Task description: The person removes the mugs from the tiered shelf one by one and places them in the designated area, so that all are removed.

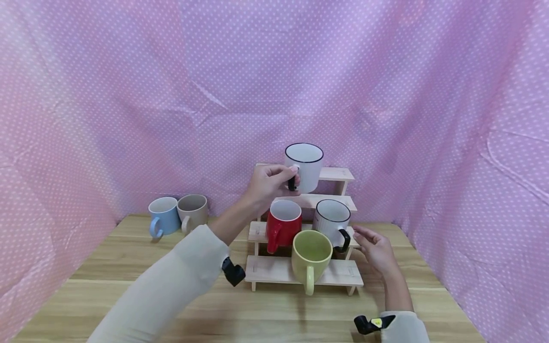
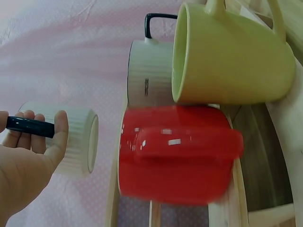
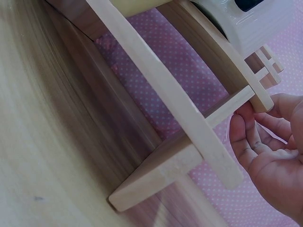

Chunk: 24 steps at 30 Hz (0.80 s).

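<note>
My left hand (image 1: pixel 272 182) grips a white mug (image 1: pixel 310 174) by its black handle, up in front of the top of a stepped wooden stand (image 1: pixel 270 270). In the left wrist view the ribbed white mug (image 2: pixel 78 142) lies on its side relative to the camera, fingers round its handle. At the stand's right side, my right hand (image 1: pixel 377 251) pinches the end of a step board (image 3: pixel 236 71). A red mug (image 1: pixel 284 226) and another white mug (image 1: pixel 330 221) with black handle share one step. Below them, a yellow-green mug (image 1: pixel 311 255) occupies the lowest step.
On the wooden table (image 1: pixel 206 300), a light blue mug (image 1: pixel 170 219) and a beige mug (image 1: pixel 195 212) stand side by side at the back left. Pink dotted cloth (image 1: pixel 223 85) hangs behind and along both sides.
</note>
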Motion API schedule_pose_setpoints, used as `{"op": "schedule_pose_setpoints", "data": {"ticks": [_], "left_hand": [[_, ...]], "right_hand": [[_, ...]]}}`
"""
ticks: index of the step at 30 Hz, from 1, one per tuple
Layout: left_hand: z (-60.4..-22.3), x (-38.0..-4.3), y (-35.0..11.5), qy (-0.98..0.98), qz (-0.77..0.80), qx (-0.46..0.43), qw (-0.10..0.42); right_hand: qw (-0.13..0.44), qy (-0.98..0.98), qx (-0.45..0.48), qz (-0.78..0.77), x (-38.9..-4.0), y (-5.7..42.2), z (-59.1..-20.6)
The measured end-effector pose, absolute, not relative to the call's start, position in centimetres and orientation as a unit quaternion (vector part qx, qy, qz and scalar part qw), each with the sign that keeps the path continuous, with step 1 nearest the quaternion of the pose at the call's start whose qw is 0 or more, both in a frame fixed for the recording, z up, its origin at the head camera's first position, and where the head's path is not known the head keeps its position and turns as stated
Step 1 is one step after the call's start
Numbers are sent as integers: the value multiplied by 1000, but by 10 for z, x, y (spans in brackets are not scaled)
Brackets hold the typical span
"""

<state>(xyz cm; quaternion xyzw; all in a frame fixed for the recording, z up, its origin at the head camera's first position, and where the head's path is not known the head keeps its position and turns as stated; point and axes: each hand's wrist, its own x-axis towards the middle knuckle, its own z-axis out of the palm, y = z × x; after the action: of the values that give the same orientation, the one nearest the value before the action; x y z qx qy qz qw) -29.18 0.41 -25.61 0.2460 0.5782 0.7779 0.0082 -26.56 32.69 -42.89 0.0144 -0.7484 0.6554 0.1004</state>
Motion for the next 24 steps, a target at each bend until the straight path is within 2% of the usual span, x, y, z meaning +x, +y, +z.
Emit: {"op": "schedule_pose_setpoints", "data": {"ticks": [11, 24], "left_hand": [[-262, -290, -48, 606, 755, 249, 1], [-271, -286, -99, 605, 766, 214, -26]], "right_hand": [[95, -742, 9, 663, -263, 326, -427], [97, -754, 16, 649, -264, 329, -428]]}}
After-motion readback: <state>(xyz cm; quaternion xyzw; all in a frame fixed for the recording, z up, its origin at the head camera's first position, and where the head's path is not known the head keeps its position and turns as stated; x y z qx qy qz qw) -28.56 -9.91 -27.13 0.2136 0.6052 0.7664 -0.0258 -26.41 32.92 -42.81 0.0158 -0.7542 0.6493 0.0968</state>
